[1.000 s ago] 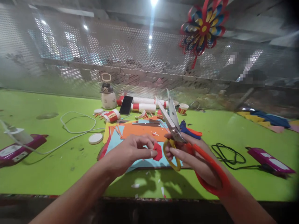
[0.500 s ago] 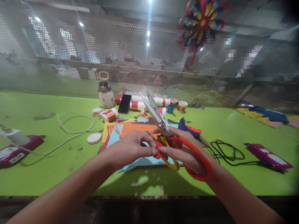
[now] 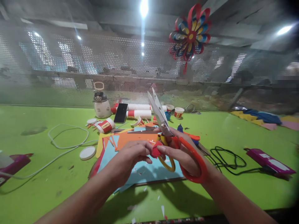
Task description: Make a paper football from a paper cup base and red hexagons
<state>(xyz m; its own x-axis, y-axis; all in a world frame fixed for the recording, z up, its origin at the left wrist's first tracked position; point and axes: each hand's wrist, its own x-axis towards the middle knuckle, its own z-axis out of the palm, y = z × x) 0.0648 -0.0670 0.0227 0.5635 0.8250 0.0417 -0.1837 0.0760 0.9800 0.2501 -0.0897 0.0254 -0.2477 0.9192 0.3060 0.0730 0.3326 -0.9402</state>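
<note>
My right hand (image 3: pixel 184 155) holds a pair of scissors (image 3: pixel 161 119), its silver blades pointing up and slightly parted. The scissors have one orange-red handle loop around the hand and one yellow loop below. Between the right thumb and fingers there is also a small folded piece of red paper (image 3: pixel 157 150). My left hand (image 3: pixel 132 155) is close on the left, fingers loosely bent and apart, its index fingertip at the paper's edge; whether they touch is unclear. Beneath both hands lies a stack of coloured paper, light blue sheets (image 3: pixel 109 165) and an orange sheet (image 3: pixel 126 140) among them.
Behind the stack are a phone (image 3: pixel 121 113), a bottle (image 3: pixel 102 107), paper cups (image 3: pixel 179 112) and a white lid (image 3: pixel 87 152). A blue glue gun (image 3: pixel 179 127) is partly hidden by my right hand. Purple power strips (image 3: pixel 268 161) with cables lie at both sides. A paper flower (image 3: pixel 191 35) hangs above.
My left thumb has come away from the red paper, and the left fingers have loosened. The right hand keeps the scissors and paper. The view has tilted up somewhat.
</note>
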